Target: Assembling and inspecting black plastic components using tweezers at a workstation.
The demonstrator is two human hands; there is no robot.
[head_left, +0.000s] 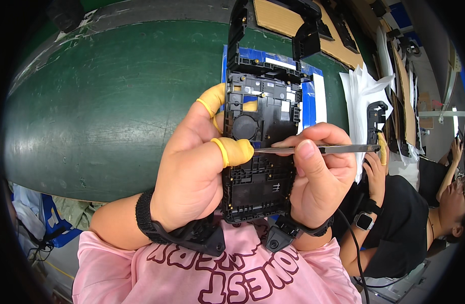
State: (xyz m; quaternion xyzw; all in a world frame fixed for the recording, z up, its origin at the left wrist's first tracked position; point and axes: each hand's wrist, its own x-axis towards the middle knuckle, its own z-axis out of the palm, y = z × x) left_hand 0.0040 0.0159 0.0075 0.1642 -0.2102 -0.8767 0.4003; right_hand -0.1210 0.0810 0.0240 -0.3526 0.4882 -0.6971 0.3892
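My left hand (189, 164), yellow cots on its thumb and fingers, grips a long black plastic housing (260, 187) along its left side. The housing is held up over the table, its inner face with ribs, brass-coloured inserts, a round recess and square cut-outs toward me. Metal tweezers (346, 148) lie pinched in my right hand (321, 175), pointing left across the housing. Their tip meets the edge of my left thumb; whether anything small sits there I cannot make out. The right hand rests close against the housing's right side.
Behind the housing a blue-and-white sheet (313, 101) lies on the green table (116, 111). Cardboard with black parts (278, 20) is at the far side, white paper sheets (361, 91) to its right. A co-worker (399, 223) at the right holds another black part (377, 119).
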